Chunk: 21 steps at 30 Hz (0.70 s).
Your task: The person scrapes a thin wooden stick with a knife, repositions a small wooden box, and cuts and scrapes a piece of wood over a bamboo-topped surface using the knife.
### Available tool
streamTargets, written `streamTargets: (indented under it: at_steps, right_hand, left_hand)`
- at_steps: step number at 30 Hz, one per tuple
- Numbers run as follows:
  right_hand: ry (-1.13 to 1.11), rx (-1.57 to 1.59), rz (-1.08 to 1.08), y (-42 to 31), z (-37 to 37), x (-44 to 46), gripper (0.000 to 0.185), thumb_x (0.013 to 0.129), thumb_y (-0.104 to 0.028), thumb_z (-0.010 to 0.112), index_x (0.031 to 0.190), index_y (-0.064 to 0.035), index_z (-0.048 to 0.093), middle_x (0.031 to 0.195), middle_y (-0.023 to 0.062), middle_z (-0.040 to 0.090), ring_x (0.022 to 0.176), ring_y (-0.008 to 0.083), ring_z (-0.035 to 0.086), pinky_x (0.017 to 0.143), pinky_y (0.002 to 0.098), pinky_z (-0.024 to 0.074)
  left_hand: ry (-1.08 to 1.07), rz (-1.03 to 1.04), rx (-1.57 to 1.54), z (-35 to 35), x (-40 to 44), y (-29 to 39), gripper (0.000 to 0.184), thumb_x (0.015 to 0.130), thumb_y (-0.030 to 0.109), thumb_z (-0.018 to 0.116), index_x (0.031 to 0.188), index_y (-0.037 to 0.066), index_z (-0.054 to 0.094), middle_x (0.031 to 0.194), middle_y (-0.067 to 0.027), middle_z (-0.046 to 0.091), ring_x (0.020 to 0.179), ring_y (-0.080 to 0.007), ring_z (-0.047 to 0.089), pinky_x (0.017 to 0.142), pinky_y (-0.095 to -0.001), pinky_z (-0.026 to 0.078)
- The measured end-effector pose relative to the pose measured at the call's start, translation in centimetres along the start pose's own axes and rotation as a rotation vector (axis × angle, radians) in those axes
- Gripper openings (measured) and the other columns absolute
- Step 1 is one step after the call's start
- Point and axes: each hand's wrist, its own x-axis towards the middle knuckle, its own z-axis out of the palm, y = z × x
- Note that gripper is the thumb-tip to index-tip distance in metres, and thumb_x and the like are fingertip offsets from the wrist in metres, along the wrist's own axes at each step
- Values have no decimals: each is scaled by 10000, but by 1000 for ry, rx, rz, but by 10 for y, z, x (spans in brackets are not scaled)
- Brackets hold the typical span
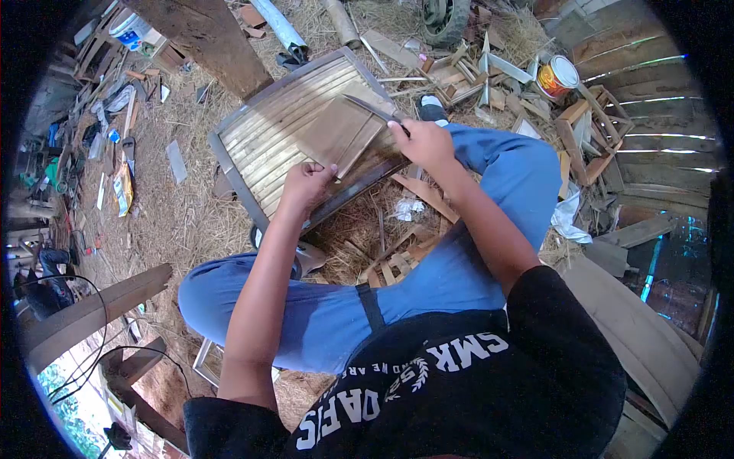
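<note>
My right hand [425, 144] is closed around the handle of a knife [368, 107], whose long blade points up and left across a flat brown board [330, 131]. At the near left edge of that board, my left hand [308, 183] has its fingers curled in, pinching the board's corner. Under the board lies a framed slatted panel [264, 126] that serves as a low work surface in front of my knees. A narrow strip along the board's right side looks set off by a line; I cannot tell whether it is cut through.
A wooden post [202, 46] stands just beyond the panel. Scrap wood [459, 73], a paint bucket [558, 76] and a wooden frame [592, 134] lie at the right. Straw covers the ground. A white-blue bucket [130, 29] is at far left, a wheel [446, 19] at the back.
</note>
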Motion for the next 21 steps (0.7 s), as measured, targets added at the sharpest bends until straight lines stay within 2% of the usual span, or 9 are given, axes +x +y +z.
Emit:
streamTargets:
  at_steps: [1,2,3,6,8,11,16,19,21]
  right_hand:
    - [7,22,39,0,-1,2,484,1012,-523,530,806,-110,676,679,159,664,639,417,668,570,521,522]
    - [56,-64,-103,-9,8,-10,474,1001,-506,560,773,-103,665,664,160,655,630,413,665,565,518,521]
    - [-14,-53,-184,-21,4,-19,470,988,-489,585,746,-92,655,665,158,656,615,401,661,558,518,516]
    - [57,-22,-209,-25,5,-16,448,973,-467,614,737,-88,652,659,154,654,602,386,659,542,508,511]
    - [134,-27,-97,-24,14,-12,449,966,-466,625,724,-88,645,646,143,651,582,378,653,528,494,507]
    - [2,-71,-212,-21,12,-17,451,973,-498,585,744,-122,680,668,139,676,610,368,681,555,521,527]
    - [6,-70,-175,-31,13,-27,456,970,-492,593,724,-118,674,642,134,665,597,368,678,540,516,528]
    - [32,-48,-157,-22,10,-17,460,970,-485,594,712,-114,676,660,140,673,598,371,677,545,514,533]
    - [32,-85,-26,-18,7,-9,458,968,-483,598,712,-113,683,722,154,699,623,373,689,561,508,545]
  left_hand:
    - [3,-2,-5,1,0,-1,297,884,264,820,799,40,646,651,20,590,521,-72,463,480,-276,366]
    - [0,-10,-29,0,-1,-1,292,886,260,818,806,37,647,651,22,590,522,-71,461,481,-275,365]
    - [-6,-16,-50,0,-4,3,288,889,256,815,813,34,648,652,24,589,524,-70,459,482,-275,364]
    - [4,9,-56,1,-13,13,278,892,248,810,827,28,653,654,23,593,523,-70,460,476,-273,359]
    - [7,-20,-29,0,-14,16,291,900,282,807,833,55,637,656,27,588,519,-72,467,475,-263,361]
    - [-17,-47,-22,1,-11,16,303,910,315,802,836,85,619,662,33,578,516,-72,470,475,-257,365]
    - [-15,-58,-4,1,-14,22,311,905,329,805,850,80,628,690,26,585,536,-69,481,485,-259,382]
    - [-27,-25,-69,-1,-17,16,287,895,246,810,763,49,650,652,15,599,514,-68,459,467,-270,347]
    - [-2,-38,-29,1,-9,10,339,888,353,822,863,72,633,686,27,587,541,-70,485,492,-258,389]
